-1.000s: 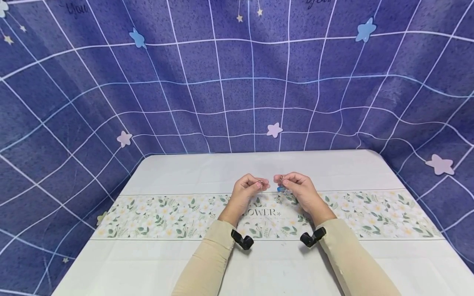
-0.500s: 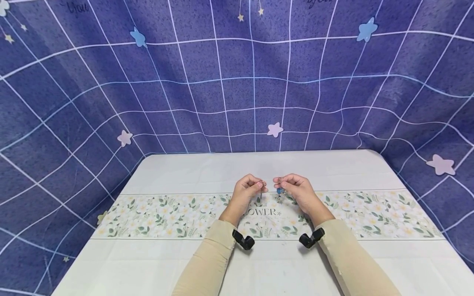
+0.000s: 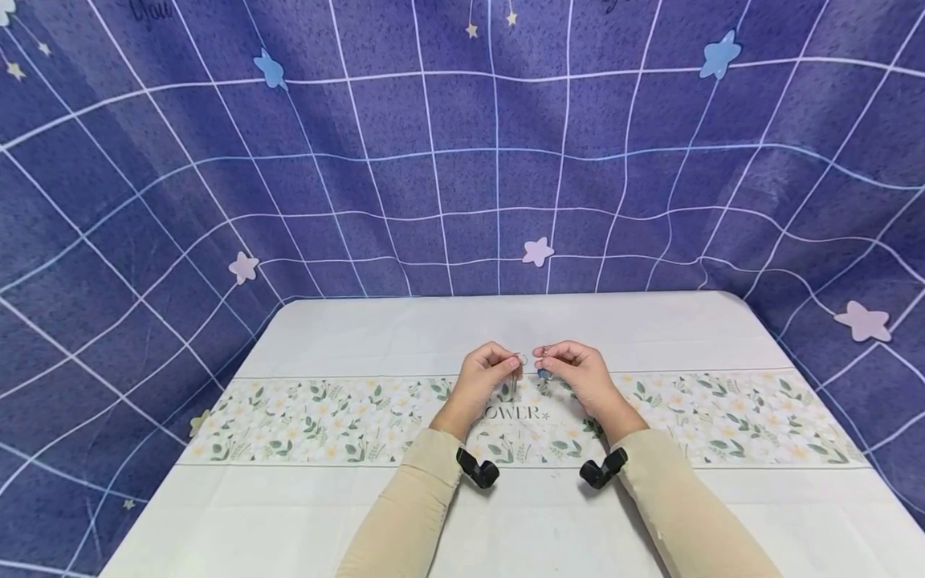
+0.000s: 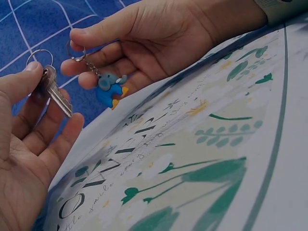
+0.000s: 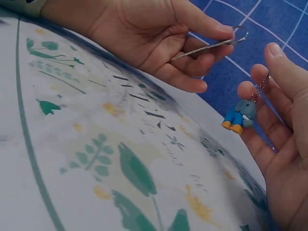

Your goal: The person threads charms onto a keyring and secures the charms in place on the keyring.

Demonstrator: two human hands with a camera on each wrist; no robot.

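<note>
Head view: the left hand [image 3: 487,373] and right hand [image 3: 574,371] face each other above the printed strip of the bench [image 3: 347,341], near but apart, a curtain [image 3: 383,189] behind. Each has thumb and fingertips pinched on something small; the detail is too fine to read here.

Left wrist view: the left hand pinches a key [image 4: 60,100] by its head, blade slanting down, with a thin ring [image 4: 39,50] standing above the thumb tip, seemingly through the head. Opposite, the right hand holds the top of a short chain [image 4: 91,66], and an elephant charm [image 4: 110,92] hangs from it against the fingers. Ring and chain look apart.

Right wrist view: the key shows edge-on in the left hand; the charm dangles below the right thumb. The key should be light, stiff and smooth, best taken by its flat head. The ring is likely springy and slippery, so fingertips or a nail suit it. The charm looks rubbery or plastic and would swing on its limp chain; the chain's top gives the surer hold.
</note>
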